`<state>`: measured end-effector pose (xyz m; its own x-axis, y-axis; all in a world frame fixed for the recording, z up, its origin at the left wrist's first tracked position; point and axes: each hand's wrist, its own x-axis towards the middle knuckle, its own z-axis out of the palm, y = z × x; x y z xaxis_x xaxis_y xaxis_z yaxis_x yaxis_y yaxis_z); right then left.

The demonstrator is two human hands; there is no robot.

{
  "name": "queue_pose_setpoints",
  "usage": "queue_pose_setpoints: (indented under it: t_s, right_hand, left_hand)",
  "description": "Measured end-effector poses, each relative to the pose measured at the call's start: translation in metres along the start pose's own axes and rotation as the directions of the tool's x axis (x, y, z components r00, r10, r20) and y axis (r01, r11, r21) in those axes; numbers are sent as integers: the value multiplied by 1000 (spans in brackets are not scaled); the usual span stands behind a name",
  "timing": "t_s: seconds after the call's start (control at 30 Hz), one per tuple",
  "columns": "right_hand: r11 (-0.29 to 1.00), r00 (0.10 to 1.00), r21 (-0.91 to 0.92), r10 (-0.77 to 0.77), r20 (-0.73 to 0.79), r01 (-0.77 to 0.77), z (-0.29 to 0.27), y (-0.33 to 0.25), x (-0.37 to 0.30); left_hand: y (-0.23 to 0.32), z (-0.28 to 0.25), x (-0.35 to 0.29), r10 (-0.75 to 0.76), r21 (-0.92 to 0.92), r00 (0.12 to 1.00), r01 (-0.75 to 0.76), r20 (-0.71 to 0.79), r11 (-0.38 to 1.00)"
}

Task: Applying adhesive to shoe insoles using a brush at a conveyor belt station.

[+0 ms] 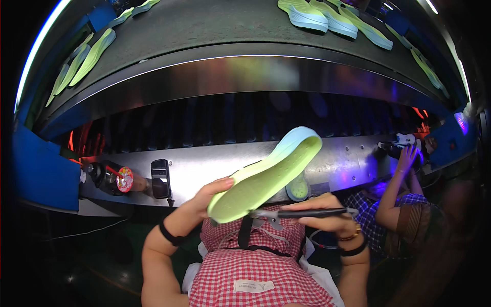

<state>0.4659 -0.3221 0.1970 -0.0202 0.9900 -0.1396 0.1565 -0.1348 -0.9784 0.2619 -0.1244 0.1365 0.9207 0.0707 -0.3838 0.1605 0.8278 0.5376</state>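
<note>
A lime-green and pale-blue shoe sole (pixel 271 176) is tilted in front of me, its heel-like end pointing up and to the right. My left hand (pixel 208 195) grips its lower left part, the thumb lying along the rim. In my right hand (pixel 327 217) is a slim black-handled tool (pixel 292 214) with a grey front part. The tool's tip meets the lower edge of the sole; what kind of tip it has is too small to tell. Partly hidden behind the held sole, a second sole (pixel 297 189) lies on the metal bench (pixel 204 166).
A lidded drink cup (pixel 124 180) with a straw and a black device (pixel 160 179) stand at the bench's left. Beyond rises a conveyor belt (pixel 215 25) carrying several soles (pixel 307 18). At the right, a co-worker's hand (pixel 407 158) works close to the bench under violet light.
</note>
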Motion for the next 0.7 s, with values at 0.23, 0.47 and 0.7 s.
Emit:
queue_pose_setpoints:
  t_s: [0.23, 0.47, 0.7]
  right_hand:
    - [984, 886, -111, -172, -431, 137, 31, 51, 31]
    - [913, 575, -393, -379, -725, 107, 13, 79, 62]
    - [765, 644, -642, -515, -565, 48, 53, 76, 65]
  left_hand:
    - [-29, -9, 21, 96, -249, 995, -96, -11, 964]
    - [-39, -11, 27, 17, -307, 991, -58, -132, 950]
    - [-45, -16, 33, 29, -318, 998, -48, -64, 947]
